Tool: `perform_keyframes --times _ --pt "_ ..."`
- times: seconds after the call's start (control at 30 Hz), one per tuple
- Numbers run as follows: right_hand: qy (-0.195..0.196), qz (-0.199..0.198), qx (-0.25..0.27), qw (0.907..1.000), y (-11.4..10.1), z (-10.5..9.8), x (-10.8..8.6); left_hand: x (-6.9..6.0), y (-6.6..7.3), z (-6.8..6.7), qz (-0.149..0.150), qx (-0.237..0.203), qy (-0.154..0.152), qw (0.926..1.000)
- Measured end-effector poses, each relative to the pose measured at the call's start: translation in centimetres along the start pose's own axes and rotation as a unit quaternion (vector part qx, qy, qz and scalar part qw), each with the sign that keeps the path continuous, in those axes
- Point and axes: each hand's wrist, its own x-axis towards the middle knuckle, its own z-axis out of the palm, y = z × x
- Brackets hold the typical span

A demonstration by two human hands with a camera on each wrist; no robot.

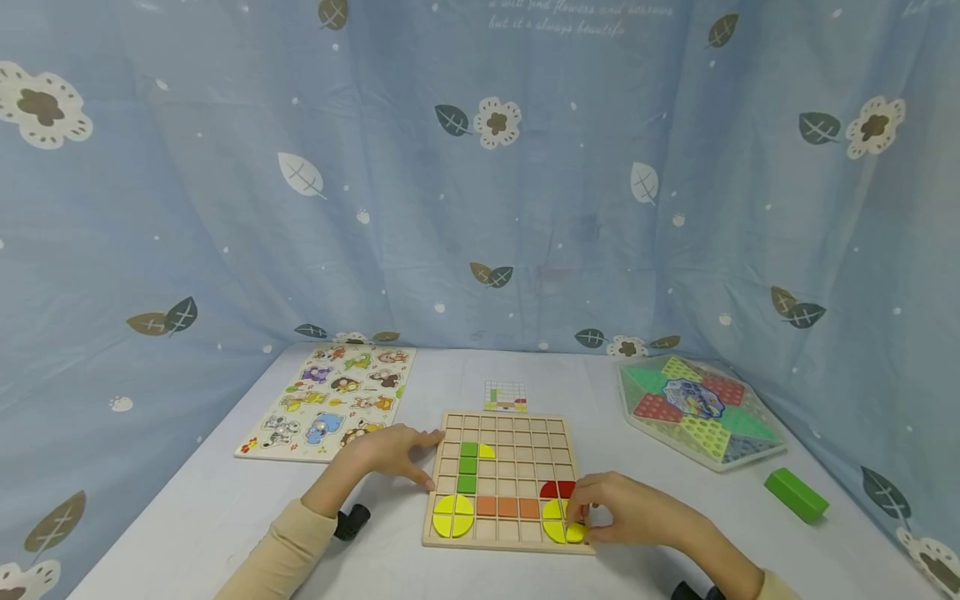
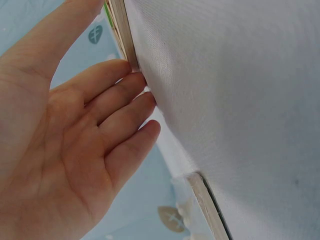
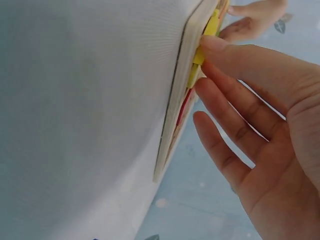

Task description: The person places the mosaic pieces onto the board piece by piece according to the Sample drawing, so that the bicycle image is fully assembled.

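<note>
A wooden grid board (image 1: 487, 544) lies on the white table. My left hand (image 1: 393, 452) touches its left edge, fingers extended, as the left wrist view also shows. At the lower right corner my right hand (image 1: 637, 510) pinches a yellow quarter-circle tile (image 3: 200, 56) between thumb and fingers. That tile rests against the other yellow quarter tiles (image 1: 553, 530) there. A whole yellow circle (image 1: 453, 516) fills the lower left. Orange squares (image 1: 507, 507) form a row between them. Green squares (image 1: 467, 465) stand in a column beside one yellow quarter (image 1: 486, 452). Red quarters (image 1: 557, 489) lie at right.
Behind the board lies a small pattern card (image 1: 506, 397). An animal puzzle board (image 1: 345, 392) is at the left, a star-patterned game box (image 1: 693, 400) at the right. Nearer the right edge sits a green block (image 1: 797, 495). A blue curtain (image 1: 480, 208) hangs behind the table.
</note>
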Motion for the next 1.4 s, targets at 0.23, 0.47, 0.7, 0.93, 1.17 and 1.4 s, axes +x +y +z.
perform_keyframes --times 0.23,0.47,0.7,0.93,1.17,1.4 --pt "-0.006 0.004 -0.010 0.9999 -0.1 -0.1 0.1 -0.1 0.0 0.0 -0.006 -0.001 0.002 1.0000" --pt "-0.003 0.001 -0.021 0.9998 -0.1 -0.3 0.2 -0.1 0.3 -0.1 -0.004 -0.003 0.000 1.0000" --pt "0.004 0.011 -0.022 0.9997 -0.1 -0.4 0.0 -0.2 0.7 -0.3 -0.004 -0.007 0.000 1.0000" --pt "0.013 0.003 -0.033 0.9994 0.0 -0.2 0.1 -0.3 0.6 -0.3 -0.012 -0.005 -0.001 0.9999" --pt "0.016 0.005 -0.037 0.9992 0.1 -0.3 0.0 -0.3 0.6 -0.3 -0.010 -0.009 0.000 0.9999" --pt "0.022 0.033 -0.036 0.9985 0.4 -1.0 -1.3 -0.4 0.4 -0.1 -0.004 -0.013 0.003 0.9999"
